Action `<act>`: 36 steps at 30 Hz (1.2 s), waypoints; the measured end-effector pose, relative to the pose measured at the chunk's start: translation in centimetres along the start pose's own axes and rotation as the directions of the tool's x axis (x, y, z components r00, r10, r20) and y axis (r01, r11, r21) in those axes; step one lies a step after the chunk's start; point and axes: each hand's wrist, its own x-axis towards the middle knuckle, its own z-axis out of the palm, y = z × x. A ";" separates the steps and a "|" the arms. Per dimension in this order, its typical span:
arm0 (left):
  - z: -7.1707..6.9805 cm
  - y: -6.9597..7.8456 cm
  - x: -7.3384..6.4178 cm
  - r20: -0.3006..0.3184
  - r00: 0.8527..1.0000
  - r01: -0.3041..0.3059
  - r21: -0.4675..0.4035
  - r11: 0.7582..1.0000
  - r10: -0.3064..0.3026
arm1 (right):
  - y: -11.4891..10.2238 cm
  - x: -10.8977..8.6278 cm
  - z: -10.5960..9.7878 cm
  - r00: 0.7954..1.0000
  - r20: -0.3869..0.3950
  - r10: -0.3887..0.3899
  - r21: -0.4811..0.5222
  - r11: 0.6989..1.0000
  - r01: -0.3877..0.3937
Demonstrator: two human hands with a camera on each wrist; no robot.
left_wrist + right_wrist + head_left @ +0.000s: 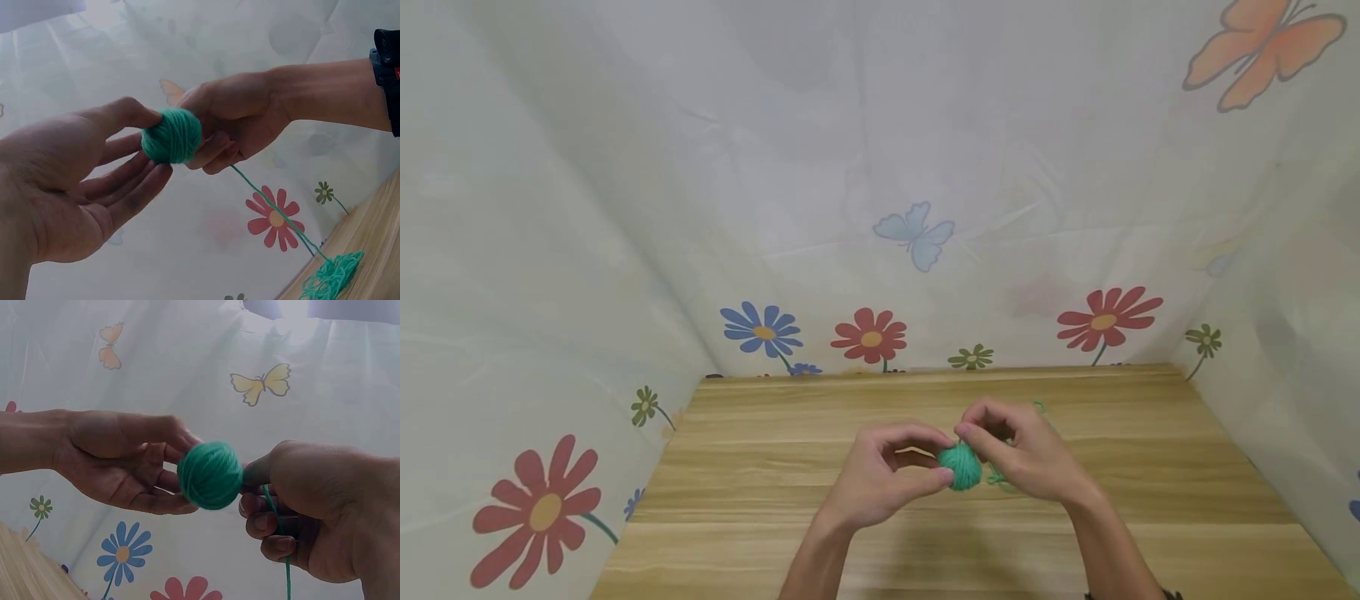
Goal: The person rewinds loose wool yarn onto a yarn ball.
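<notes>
A small ball of green yarn (961, 467) is held above the table by my left hand (887, 473), whose thumb and fingertips grip its left side. Close against the ball's other side, my right hand (1026, 450) pinches the yarn strand (287, 569) between thumb and forefinger, its other fingers curled. From that hand the strand runs down to a loose heap of green yarn (334, 275) on the table, seen in the left wrist view. In the head view the right hand mostly hides this heap.
The wooden table (760, 467) has pale walls of printed sheeting (820, 167) at its back and both sides, with flowers and butterflies on them. A dark band (384, 81) circles the right wrist.
</notes>
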 end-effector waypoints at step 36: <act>-0.4 -0.4 0.5 -0.335 0.942 0.013 0.017 1.000 -0.007 | -2.1 0.4 0.4 0.930 0.273 -0.245 0.005 0.967 0.253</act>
